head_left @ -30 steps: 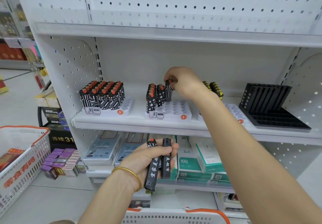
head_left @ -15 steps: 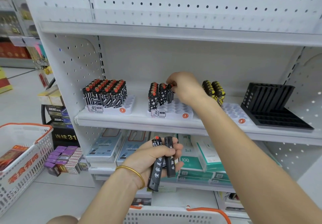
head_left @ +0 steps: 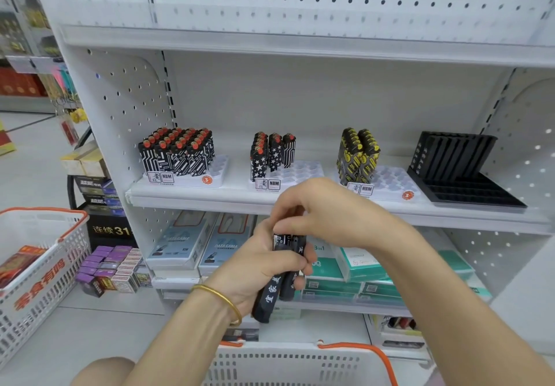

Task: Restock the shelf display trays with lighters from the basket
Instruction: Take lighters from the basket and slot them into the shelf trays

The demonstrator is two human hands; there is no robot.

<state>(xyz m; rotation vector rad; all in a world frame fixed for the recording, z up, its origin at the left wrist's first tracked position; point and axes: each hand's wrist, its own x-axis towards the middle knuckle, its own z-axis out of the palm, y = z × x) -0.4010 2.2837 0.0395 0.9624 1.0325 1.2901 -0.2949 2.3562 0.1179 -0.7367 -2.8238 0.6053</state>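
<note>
Left hand [head_left: 258, 265] grasps 2 black lighters [head_left: 268, 295] with white characters, side by side, tops up, low in front of the shelf [head_left: 195, 199]. 1 gold bangle [head_left: 222, 298] on that wrist. Right hand [head_left: 327, 211] is directly above, fingers curled down and pinching at the lighters' tops; can't tell whether it has one or both.

3 white display trays on the shelf:
- Left tray [head_left: 216, 166]: mostly filled with red-capped patterned lighters [head_left: 177, 154], too packed to count, a few bare slots on its right side.
- Middle tray [head_left: 303, 171]: 3 short rows of star and line patterned lighters [head_left: 270, 154] at its left, remaining slots bare.
- Right tray [head_left: 390, 181]: 2 rows of yellow-black lighters [head_left: 357, 154] at its left.

1 black slotted rack [head_left: 465, 175] at the shelf's far right. 2 white baskets with orange handles: left basket [head_left: 45, 265] on the floor, near basket [head_left: 285, 364] at the bottom edge, below the hands.
</note>
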